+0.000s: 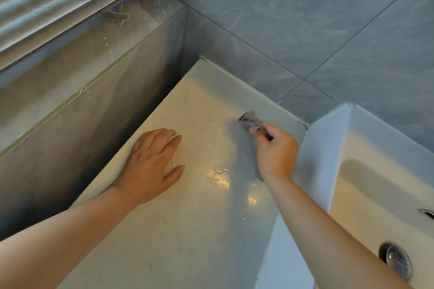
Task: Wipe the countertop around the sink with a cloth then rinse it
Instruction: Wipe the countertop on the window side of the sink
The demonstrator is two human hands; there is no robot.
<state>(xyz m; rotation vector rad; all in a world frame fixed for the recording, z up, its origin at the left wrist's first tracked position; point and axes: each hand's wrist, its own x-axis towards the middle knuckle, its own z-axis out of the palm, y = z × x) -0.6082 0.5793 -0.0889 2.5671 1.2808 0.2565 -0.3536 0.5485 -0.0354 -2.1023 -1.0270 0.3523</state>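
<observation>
Pinching small grey cloth (250, 119) in curled right hand (276, 150) at back edge of pale glossy stone countertop (187, 230). Resting left hand (150, 166) flat, fingers straight, empty.

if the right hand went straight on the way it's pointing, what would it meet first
The right hand, pinching the cloth, points toward the back of the countertop. First in line is probably the low raised lip along the back edge, with the tiled wall behind it. Depth is unclear.

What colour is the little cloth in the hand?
Grey, a bit blurred; the head view shows the cloth best.
</observation>
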